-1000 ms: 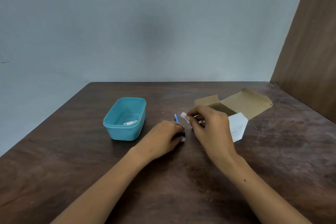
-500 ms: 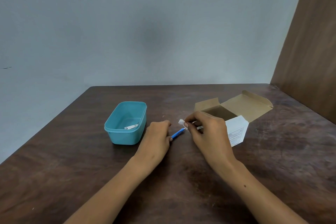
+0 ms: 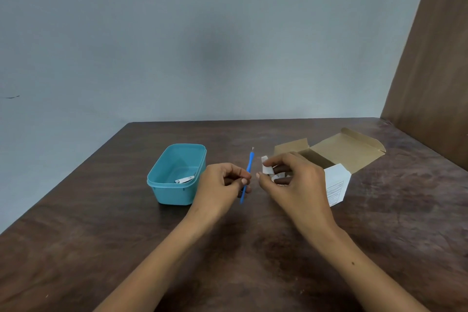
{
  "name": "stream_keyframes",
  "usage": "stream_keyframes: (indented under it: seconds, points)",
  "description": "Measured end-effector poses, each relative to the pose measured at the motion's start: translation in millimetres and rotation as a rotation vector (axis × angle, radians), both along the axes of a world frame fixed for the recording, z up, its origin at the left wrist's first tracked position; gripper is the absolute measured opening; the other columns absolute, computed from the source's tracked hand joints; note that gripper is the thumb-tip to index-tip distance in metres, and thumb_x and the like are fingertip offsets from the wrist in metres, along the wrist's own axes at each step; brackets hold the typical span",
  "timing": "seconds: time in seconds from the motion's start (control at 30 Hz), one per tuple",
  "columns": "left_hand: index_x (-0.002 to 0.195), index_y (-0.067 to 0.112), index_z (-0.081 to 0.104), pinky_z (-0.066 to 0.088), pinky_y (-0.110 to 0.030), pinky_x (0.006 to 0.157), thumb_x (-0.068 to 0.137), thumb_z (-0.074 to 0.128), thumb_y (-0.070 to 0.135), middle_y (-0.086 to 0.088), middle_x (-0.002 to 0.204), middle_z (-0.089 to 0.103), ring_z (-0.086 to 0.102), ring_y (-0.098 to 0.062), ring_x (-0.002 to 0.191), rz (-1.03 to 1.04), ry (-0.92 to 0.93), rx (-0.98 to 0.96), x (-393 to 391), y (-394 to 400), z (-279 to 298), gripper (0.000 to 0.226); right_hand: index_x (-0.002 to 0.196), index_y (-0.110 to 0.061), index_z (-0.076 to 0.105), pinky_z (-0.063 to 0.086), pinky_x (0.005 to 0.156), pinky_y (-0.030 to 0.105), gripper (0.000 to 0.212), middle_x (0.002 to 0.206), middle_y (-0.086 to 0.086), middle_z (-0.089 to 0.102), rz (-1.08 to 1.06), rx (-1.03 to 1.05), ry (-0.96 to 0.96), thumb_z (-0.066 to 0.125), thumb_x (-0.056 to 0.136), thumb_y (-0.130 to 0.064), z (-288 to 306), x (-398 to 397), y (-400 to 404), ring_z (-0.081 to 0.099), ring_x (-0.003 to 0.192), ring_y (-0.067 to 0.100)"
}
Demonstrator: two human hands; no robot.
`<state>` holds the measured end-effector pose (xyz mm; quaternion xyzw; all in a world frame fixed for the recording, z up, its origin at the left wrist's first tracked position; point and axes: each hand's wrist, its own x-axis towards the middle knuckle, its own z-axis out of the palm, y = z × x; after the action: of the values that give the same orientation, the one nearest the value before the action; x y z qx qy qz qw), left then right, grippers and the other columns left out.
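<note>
My left hand [image 3: 222, 185] pinches a thin blue stick [image 3: 249, 168] with a small metal tip, held nearly upright above the dark wooden table [image 3: 101, 248]. Just to its right, my right hand [image 3: 293, 182] pinches a small white wrapper [image 3: 265, 167] between thumb and fingers. The two hands are close together but apart. A teal plastic tub [image 3: 177, 175] stands left of my left hand, with a small white strip lying inside it.
An open cardboard box [image 3: 342, 152] with a white printed front stands behind and right of my right hand. A brown wooden panel [image 3: 435, 71] rises at the table's right. A grey wall stands behind the table.
My left hand lifted off the table with the blue stick and swung it from lying low to nearly upright. My right hand stayed in place with the white wrapper.
</note>
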<state>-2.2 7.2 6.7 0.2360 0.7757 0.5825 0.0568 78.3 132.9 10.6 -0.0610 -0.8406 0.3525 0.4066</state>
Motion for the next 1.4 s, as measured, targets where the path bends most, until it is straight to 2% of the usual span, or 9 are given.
stream_keyframes:
  seconds: [0.13,0.23,0.4,0.53,0.7,0.87,1.1,1.23,1.4]
  points:
    - [0.085,0.007,0.071,0.058,-0.02,0.066,0.084,0.062,-0.006,-0.012,0.079,0.072,0.071,-0.009,0.066,-0.026,-0.059,0.085,3,-1,3,0.016,0.087,-0.014,0.069,0.05,0.065,0.007,0.013,0.077,-0.012,0.064,-0.002,-0.048,-0.005,0.076,0.077,-0.01,-1,0,1,0.063,0.075,-0.002]
    - [0.087,0.008,0.073,0.058,-0.021,0.068,0.076,0.072,-0.003,-0.013,0.081,0.074,0.072,-0.018,0.074,-0.044,-0.074,0.109,5,-2,6,0.015,0.089,-0.015,0.07,0.047,0.067,0.003,0.011,0.077,-0.012,0.064,-0.012,-0.063,-0.009,0.073,0.08,-0.011,0,0,1,0.061,0.075,-0.004]
    - [0.084,0.005,0.069,0.059,-0.028,0.069,0.07,0.077,-0.003,-0.013,0.083,0.074,0.073,-0.025,0.08,-0.051,-0.075,0.188,6,-3,10,0.018,0.088,-0.016,0.072,0.051,0.072,0.01,0.008,0.076,-0.011,0.067,0.018,-0.116,-0.029,0.073,0.08,-0.015,2,1,1,0.065,0.077,-0.003]
    - [0.083,0.005,0.068,0.058,-0.024,0.065,0.071,0.076,-0.002,-0.013,0.081,0.074,0.073,-0.022,0.077,-0.07,-0.108,0.295,8,-4,12,0.017,0.084,-0.015,0.073,0.049,0.067,0.005,0.007,0.075,-0.012,0.068,0.033,-0.157,-0.027,0.074,0.077,-0.014,2,0,2,0.066,0.073,-0.001]
    - [0.092,0.001,0.074,0.056,-0.02,0.066,0.075,0.073,-0.002,-0.01,0.083,0.076,0.073,-0.018,0.078,-0.098,-0.083,0.324,11,-4,14,0.017,0.085,-0.013,0.077,0.055,0.072,0.018,0.009,0.077,-0.006,0.074,0.068,-0.205,-0.029,0.076,0.077,-0.017,2,-2,4,0.068,0.073,0.001]
    - [0.091,0.004,0.075,0.056,-0.02,0.068,0.074,0.075,0.004,-0.008,0.083,0.076,0.073,-0.016,0.078,-0.056,-0.08,0.308,11,-5,13,0.018,0.081,-0.018,0.075,0.057,0.072,0.027,0.007,0.075,-0.004,0.075,0.179,-0.363,-0.068,0.071,0.081,-0.012,2,-3,3,0.07,0.071,0.006]
    - [0.083,0.004,0.074,0.057,-0.019,0.066,0.07,0.075,-0.005,-0.009,0.079,0.076,0.073,-0.018,0.075,-0.028,-0.132,0.381,11,-5,15,0.016,0.083,-0.015,0.076,0.059,0.077,0.039,0.005,0.077,0.0,0.075,0.257,-0.507,-0.106,0.07,0.082,-0.017,4,-3,2,0.071,0.078,0.014]
    - [0.084,0.003,0.074,0.056,-0.019,0.065,0.07,0.075,-0.003,-0.009,0.08,0.076,0.073,-0.017,0.075,-0.037,-0.111,0.368,11,-6,17,0.016,0.086,-0.015,0.075,0.059,0.073,0.032,0.017,0.079,0.0,0.075,0.278,-0.516,-0.144,0.078,0.073,-0.026,7,-1,1,0.072,0.078,0.012]
    - [0.085,0.003,0.074,0.056,-0.018,0.065,0.069,0.076,-0.005,-0.008,0.079,0.076,0.073,-0.016,0.074,-0.07,-0.099,0.313,9,-8,18,0.018,0.086,-0.011,0.072,0.056,0.06,0.024,0.011,0.078,0.005,0.075,0.308,-0.657,-0.135,0.075,0.076,-0.009,8,0,6,0.072,0.078,0.018]
